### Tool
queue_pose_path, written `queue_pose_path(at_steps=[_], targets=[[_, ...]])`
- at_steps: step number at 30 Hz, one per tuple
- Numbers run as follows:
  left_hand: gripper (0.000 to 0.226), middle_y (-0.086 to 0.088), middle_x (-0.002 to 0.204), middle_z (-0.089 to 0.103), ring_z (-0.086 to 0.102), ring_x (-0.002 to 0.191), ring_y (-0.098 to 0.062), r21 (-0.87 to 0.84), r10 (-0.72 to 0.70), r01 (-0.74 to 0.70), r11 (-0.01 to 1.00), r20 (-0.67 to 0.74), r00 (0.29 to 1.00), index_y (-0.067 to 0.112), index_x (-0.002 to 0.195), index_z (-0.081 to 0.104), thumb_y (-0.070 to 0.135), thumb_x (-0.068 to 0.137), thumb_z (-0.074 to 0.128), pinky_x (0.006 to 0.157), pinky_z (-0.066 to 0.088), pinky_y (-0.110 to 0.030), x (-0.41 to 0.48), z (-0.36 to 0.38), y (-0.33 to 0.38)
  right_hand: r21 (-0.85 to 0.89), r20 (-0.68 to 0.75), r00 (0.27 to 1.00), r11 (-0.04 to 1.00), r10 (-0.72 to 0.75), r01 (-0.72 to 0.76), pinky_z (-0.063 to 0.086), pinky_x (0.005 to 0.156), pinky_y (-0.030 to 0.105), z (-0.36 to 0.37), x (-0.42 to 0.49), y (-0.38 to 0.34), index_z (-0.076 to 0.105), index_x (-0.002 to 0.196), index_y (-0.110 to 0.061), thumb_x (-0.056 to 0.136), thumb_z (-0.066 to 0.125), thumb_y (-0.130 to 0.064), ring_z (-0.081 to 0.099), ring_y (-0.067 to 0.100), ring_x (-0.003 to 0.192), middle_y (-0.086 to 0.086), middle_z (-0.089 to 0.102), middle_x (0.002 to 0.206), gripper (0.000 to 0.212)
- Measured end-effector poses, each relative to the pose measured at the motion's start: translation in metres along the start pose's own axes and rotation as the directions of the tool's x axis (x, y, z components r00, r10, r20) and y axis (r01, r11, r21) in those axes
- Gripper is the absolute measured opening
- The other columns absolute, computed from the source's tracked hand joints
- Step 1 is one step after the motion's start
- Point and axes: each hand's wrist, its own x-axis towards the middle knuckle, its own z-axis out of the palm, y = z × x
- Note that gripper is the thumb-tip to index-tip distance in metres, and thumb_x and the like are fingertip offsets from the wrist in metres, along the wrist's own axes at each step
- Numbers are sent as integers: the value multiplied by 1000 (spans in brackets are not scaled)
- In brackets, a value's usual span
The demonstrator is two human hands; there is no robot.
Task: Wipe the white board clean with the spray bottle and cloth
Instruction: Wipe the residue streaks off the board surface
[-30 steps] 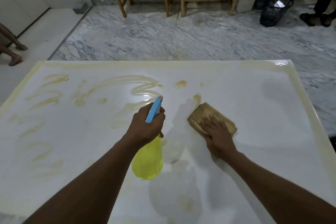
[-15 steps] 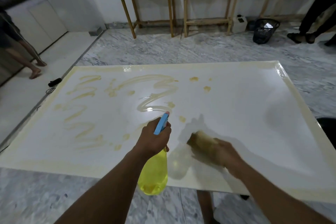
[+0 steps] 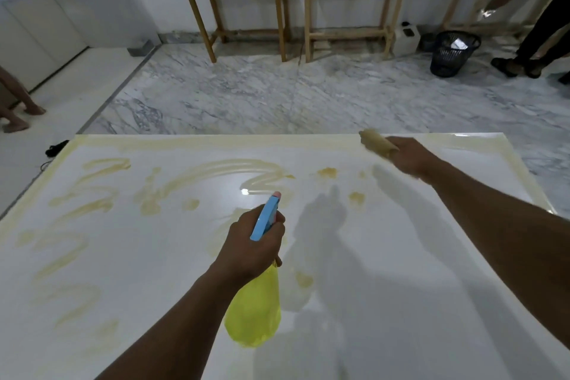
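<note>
Spray bottle (image 3: 254, 315), yellow body with a blue head, hangs over the white board (image 3: 401, 256) between centre and 6 o'clock. It looks like light plastic, likely slick when wet, and is best taken at the neck under the trigger, where the left hand (image 3: 253, 244) has its fingers wrapped round it. Cloth (image 3: 374, 140), soft, bunched and tan-soiled, sits at the board's far edge near 1 o'clock, clutched in the curled fingers of the right hand (image 3: 410, 157); cannot tell whether it presses the surface. Yellowish smears (image 3: 105, 203) cover 9 to 12 o'clock, unwiped; the board is glossy and probably slippery.
</note>
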Motion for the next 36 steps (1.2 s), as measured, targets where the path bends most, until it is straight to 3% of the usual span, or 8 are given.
queue_pose_path(at_steps=[4,7,11,17,28,32,34,36], targets=[[9,-4,91,67,67,58,-13,-19,-6,6,1000,-10,1000,11,104,66,9,97,60,52,53,-17,41,11,-8,-193,88,996,981,9,8,38,94,34,40,68,30,56,138,-14,96,44,-18,51,35,128,16,52,145,44],[11,-5,89,67,68,58,-7,-10,-21,21,1000,-5,1000,14,107,65,11,97,60,52,53,-17,50,16,-20,-334,32,998,941,-46,54,16,117,50,103,55,68,47,146,-24,95,40,-19,19,33,150,5,33,160,51],[24,-1,105,67,73,70,-18,-35,-39,40,999,21,999,20,121,63,15,98,59,64,66,-37,43,12,-29,-270,-17,989,953,-150,140,9,118,57,131,7,77,48,144,-27,93,43,-7,13,30,152,2,34,159,55],[14,-6,99,70,74,63,-23,11,-54,54,998,7,999,14,110,65,12,97,60,54,55,-21,-7,-5,-30,-201,9,973,953,-230,227,13,117,57,168,-124,65,53,140,-32,82,38,-9,12,18,147,-7,37,154,64],[12,-15,102,69,74,66,-34,-35,-7,9,999,53,999,14,106,65,12,96,59,63,64,-39,-179,-37,-87,-124,169,951,952,-258,280,3,121,37,245,-412,48,51,141,-33,87,37,-17,6,12,151,-19,28,153,58],[21,-14,102,69,72,77,-41,-28,18,-17,999,60,998,33,93,63,14,95,58,75,65,-51,-198,-53,-88,235,120,990,967,68,-95,46,91,39,193,-394,3,74,108,-19,94,54,-15,64,31,111,7,69,121,24],[12,-20,99,70,73,72,-40,-3,18,-18,1000,55,998,20,96,67,13,96,57,73,64,-46,-190,-61,-84,535,253,935,769,249,-350,47,74,42,155,-367,-15,76,91,-14,87,61,-19,66,33,87,20,73,98,17],[11,-26,98,70,74,65,-35,6,17,-18,1000,46,999,4,101,65,11,98,57,62,62,-34,-174,-66,-79,693,451,857,506,250,-513,51,82,45,131,-344,-20,72,109,-5,84,64,-16,67,39,99,25,70,113,28]])
